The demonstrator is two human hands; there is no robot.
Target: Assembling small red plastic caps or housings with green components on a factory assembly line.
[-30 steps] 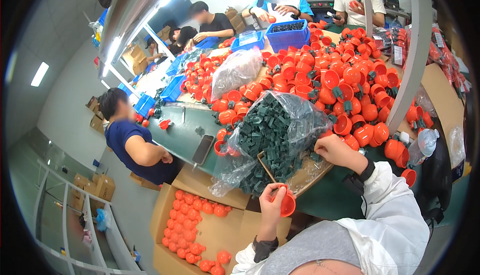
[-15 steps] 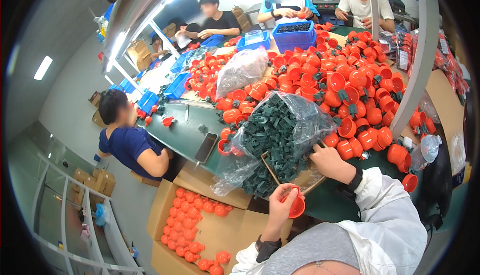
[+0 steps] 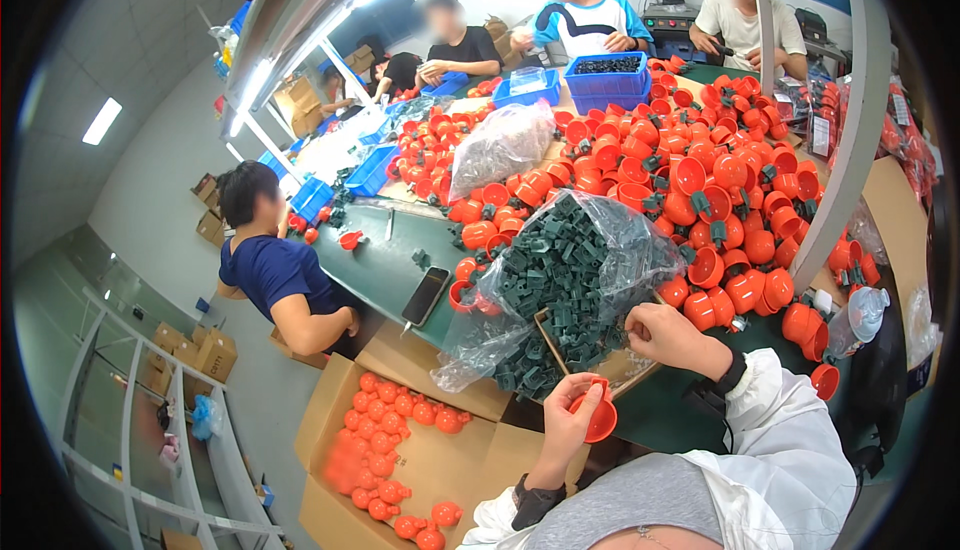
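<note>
My left hand [image 3: 570,412] is closed around a small red plastic cup [image 3: 602,424], its opening facing up and toward me. To its right, my right hand [image 3: 675,336] hovers by the edge of a shallow tray [image 3: 628,378], thumb and fingertips pinched together. Whether anything small sits in that pinch is too fine to make out. Just beyond both hands, a clear plastic bag [image 3: 650,250] lies spread open with a heap of dark green plastic clips [image 3: 560,270] spilling toward the tray.
A big pile of red cups [image 3: 740,210] covers the table's far right. An open carton [image 3: 470,470] with red cups stands at lower left. A phone [image 3: 426,296] lies on the green tabletop [image 3: 375,260]. A metal post [image 3: 850,150] rises at right. Several co-workers sit around the table.
The view has shifted slightly, moving the scene right and down. My right hand's fingers have drawn up into a pinch. My left hand keeps the cup. Across the table, a co-worker's hands have separated.
</note>
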